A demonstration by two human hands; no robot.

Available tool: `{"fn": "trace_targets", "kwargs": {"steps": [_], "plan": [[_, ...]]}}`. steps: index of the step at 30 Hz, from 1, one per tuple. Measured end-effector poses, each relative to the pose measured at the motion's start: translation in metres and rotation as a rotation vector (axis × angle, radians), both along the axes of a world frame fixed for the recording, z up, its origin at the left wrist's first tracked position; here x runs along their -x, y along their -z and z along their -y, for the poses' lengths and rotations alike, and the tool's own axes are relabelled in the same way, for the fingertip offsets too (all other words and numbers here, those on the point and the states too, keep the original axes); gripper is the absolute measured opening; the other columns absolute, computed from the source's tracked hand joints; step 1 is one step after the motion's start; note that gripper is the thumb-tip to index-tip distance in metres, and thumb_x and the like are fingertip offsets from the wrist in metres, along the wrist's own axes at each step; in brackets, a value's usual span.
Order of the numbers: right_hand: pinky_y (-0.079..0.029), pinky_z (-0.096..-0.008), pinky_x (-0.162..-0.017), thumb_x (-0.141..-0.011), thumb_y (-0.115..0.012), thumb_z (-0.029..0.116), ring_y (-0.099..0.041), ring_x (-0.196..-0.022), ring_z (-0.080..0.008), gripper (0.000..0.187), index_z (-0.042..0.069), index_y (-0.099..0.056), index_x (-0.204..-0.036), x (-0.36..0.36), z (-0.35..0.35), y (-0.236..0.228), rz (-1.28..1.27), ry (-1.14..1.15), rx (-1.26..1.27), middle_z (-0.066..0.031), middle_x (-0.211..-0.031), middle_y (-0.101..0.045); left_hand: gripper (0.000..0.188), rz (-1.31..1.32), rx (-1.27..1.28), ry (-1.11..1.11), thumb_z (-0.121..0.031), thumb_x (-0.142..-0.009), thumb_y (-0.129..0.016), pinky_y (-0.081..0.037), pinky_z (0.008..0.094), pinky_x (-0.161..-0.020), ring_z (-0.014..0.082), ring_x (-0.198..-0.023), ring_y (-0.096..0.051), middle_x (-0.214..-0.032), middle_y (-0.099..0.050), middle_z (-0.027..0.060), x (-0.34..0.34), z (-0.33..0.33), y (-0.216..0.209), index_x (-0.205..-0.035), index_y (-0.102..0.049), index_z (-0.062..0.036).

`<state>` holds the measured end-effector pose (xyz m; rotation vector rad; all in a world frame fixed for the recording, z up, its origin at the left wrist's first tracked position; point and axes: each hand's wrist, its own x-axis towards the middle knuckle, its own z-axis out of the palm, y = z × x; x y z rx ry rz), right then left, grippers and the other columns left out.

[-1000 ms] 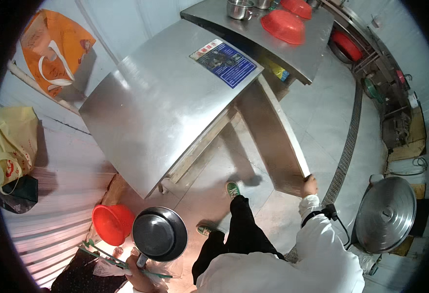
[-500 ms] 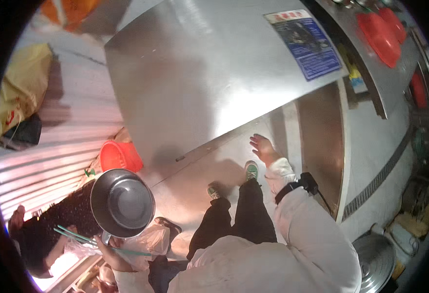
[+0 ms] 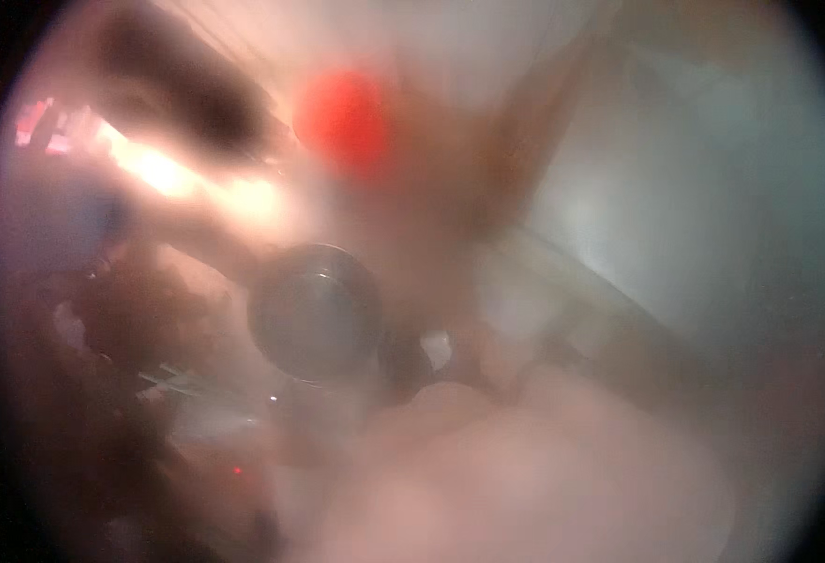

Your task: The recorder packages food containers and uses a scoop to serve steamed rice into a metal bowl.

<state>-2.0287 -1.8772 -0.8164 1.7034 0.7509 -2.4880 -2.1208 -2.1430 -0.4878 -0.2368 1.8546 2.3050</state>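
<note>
Motion smears the whole view. The round grey metal pan (image 3: 317,314) is held left of the middle, its open top facing up. My left hand (image 3: 290,418) is at its near side, where the handle is; the fingers are blurred, but the pan stays held up there. Thin pale green chopsticks (image 3: 182,383) stick out left of that hand. A pale blurred patch right of the pan may be my right hand (image 3: 499,361); its fingers cannot be made out. My pale sleeve and top fill the lower part.
A red plastic container (image 3: 345,122) stands beyond the pan. To the left, a bright strip of light (image 3: 164,174) lies beside dark blurred shapes. A large silvery-grey surface (image 3: 656,197) takes up the right side, its edge running slantwise.
The view has swung left and become heavily blurred. The pan now appears farther right and higher, the red container too. The poster and the yellow bag are no longer recognizable.
</note>
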Motion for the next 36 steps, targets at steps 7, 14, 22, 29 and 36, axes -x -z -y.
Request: {"fn": "trace_targets", "kwargs": {"steps": [7,14,22,29,36], "plan": [[-0.030,-0.0397,-0.092,-0.084,-0.037,0.032,-0.041,-0.110,-0.0247,0.042,0.007,-0.044,-0.117,0.095,-0.050,0.007,0.079,-0.096,-0.116,-0.0088,-0.121,-0.044,0.039,0.009,0.048,-0.332,-0.036,-0.087,-0.040,-0.036,0.0272,-0.060,0.0156,-0.071,-0.043,-0.080,-0.049,0.0078,0.013,0.046,0.064,-0.092,-0.050,0.0014],[-0.028,-0.0387,-0.094,-0.085,-0.034,0.035,-0.039,-0.113,-0.0248,0.044,0.007,-0.042,-0.118,0.209,-0.200,0.059,0.025,0.097,-0.281,-0.0086,-0.124,-0.042,0.036,-0.088,0.122,-0.485,-0.032,-0.088,-0.040,-0.035,0.0265,-0.054,0.0145,-0.063,-0.042,-0.073,-0.048,0.0070,0.063,0.077,0.146,-0.087,-0.051,0.0026],[-0.026,-0.0376,-0.095,-0.086,-0.030,0.038,-0.036,-0.116,-0.0249,0.048,0.006,-0.040,-0.120,0.319,-0.383,0.158,-0.038,0.216,-0.286,-0.0084,-0.126,-0.039,0.053,0.270,0.230,-0.701,-0.044,-0.086,-0.039,-0.040,0.0308,-0.066,0.0206,-0.079,-0.048,-0.089,-0.053,0.0137,0.111,-0.020,0.213,-0.100,-0.048,0.0060],[-0.031,-0.0382,-0.091,-0.086,-0.031,0.038,-0.042,-0.110,-0.0238,0.044,0.006,-0.044,-0.114,0.460,-0.534,0.129,-0.479,-0.156,-0.487,-0.0096,-0.121,-0.044,0.056,0.512,0.125,-0.806,-0.049,-0.084,-0.038,-0.039,0.0319,-0.075,0.0209,-0.089,-0.048,-0.097,-0.052,0.0119,0.136,-0.125,0.223,-0.105,-0.046,0.0013],[-0.041,-0.0334,-0.072,-0.081,-0.044,0.018,-0.050,-0.083,-0.0175,0.015,0.009,-0.049,-0.091,0.439,-0.527,0.141,-0.192,0.497,-0.268,-0.0056,-0.085,-0.053,0.056,0.692,0.169,-0.714,-0.051,-0.083,-0.039,-0.038,0.0322,-0.081,0.0200,-0.094,-0.048,-0.100,-0.052,0.0116,0.120,-0.133,0.222,-0.106,-0.044,-0.0003]]}}
